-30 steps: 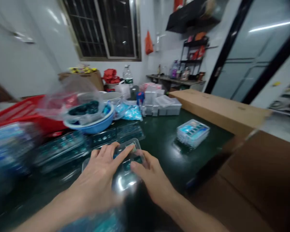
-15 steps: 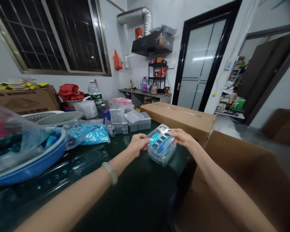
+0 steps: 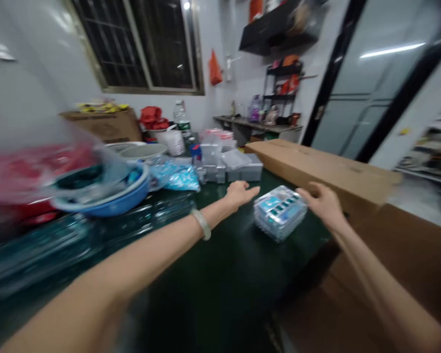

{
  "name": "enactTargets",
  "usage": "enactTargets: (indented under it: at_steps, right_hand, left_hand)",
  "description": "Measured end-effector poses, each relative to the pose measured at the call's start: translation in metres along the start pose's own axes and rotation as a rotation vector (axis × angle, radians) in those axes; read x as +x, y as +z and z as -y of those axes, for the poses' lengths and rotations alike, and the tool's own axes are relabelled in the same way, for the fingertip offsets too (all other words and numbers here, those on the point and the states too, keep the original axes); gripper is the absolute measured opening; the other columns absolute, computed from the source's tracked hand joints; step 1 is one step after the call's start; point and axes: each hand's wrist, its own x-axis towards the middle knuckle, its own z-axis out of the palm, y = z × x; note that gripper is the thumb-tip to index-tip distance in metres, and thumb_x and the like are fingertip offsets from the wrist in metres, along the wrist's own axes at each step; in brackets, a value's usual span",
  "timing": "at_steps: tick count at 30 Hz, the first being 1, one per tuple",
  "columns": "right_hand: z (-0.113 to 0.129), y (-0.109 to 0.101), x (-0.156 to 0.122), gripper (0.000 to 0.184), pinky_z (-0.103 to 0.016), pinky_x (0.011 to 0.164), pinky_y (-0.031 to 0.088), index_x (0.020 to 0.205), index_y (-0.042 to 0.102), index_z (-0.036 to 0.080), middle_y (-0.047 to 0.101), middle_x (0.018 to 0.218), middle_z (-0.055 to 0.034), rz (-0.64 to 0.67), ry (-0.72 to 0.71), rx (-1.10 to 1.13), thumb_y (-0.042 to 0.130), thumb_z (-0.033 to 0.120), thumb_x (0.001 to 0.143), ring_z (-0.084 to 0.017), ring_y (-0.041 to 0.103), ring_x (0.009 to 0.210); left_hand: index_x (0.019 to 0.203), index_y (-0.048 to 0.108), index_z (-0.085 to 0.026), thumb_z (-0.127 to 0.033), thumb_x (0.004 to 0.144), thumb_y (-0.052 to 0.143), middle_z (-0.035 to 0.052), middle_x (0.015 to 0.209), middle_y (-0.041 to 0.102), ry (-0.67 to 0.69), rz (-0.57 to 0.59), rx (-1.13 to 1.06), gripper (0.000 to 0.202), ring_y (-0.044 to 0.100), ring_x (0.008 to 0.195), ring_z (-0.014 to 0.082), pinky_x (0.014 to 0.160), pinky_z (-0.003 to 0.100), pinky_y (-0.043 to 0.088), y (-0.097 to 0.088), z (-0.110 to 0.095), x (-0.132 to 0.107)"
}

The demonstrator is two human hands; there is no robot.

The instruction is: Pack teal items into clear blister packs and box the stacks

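Observation:
A stack of clear plastic compartment trays [image 3: 280, 214] lies on the dark green tabletop [image 3: 220, 274], with blue and teal pieces in the top one. My left hand [image 3: 240, 194], above a wrist with a pale bangle [image 3: 201, 224], is to the left of the stack, fingers stretched out and holding nothing. On the other side, my right hand [image 3: 323, 202] is close to the stack's right corner with its fingers apart. Whether its fingertips still touch the tray is hard to tell through the blur.
Clear plastic boxes [image 3: 244, 166] are piled behind the trays. Left of them lie a bag of blue pieces [image 3: 180, 175] and a blue basin [image 3: 106, 208]. Empty clear trays [image 3: 161, 213] line the left side. Cardboard boxes [image 3: 323, 162] stand at the right.
Both hands have let go of the tray stack and moved apart from it. The view has swung left, so the scene sits further right, and more of the red bag at left shows.

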Motion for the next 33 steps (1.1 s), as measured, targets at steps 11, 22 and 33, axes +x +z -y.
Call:
enactTargets:
  at_steps: [11, 22, 33]
  right_hand:
    - [0.165, 0.052, -0.19, 0.02, -0.027, 0.063, 0.047, 0.096, 0.059, 0.022, 0.062, 0.082, -0.0029, 0.903, -0.462, 0.597, 0.049, 0.03, 0.081, -0.015, 0.058, 0.071]
    - [0.22, 0.08, -0.24, 0.033, -0.024, 0.06, 0.044, 0.11, 0.051, 0.021, 0.057, 0.088, -0.0013, 1.361, -0.378, 0.7, 0.05, 0.019, 0.078, -0.01, 0.052, 0.067]
    - [0.201, 0.09, -0.227, 0.031, -0.022, 0.049, 0.044, 0.108, 0.05, 0.017, 0.057, 0.087, -0.0038, 1.171, -0.093, 0.884, 0.047, 0.032, 0.081, -0.011, 0.057, 0.064]
  left_hand:
    - [0.122, 0.045, -0.023, -0.052, 0.052, 0.068, 0.0083, 0.123, 0.049, -0.216, 0.212, 0.509, 0.079, 0.046, 0.108, 0.0292, 0.088, 0.04, 0.038, -0.188, 0.051, -0.262]
    - [0.133, 0.024, -0.031, -0.039, 0.052, 0.067, 0.0093, 0.124, 0.041, -0.305, 0.254, 0.467, 0.091, 0.04, 0.111, 0.033, 0.094, 0.05, 0.029, -0.156, 0.083, -0.36]
    - [0.135, 0.015, -0.033, -0.029, 0.052, 0.063, 0.0044, 0.127, 0.036, -0.236, 0.058, 0.524, 0.095, 0.035, 0.113, 0.0308, 0.094, 0.044, 0.032, -0.171, 0.074, -0.339]
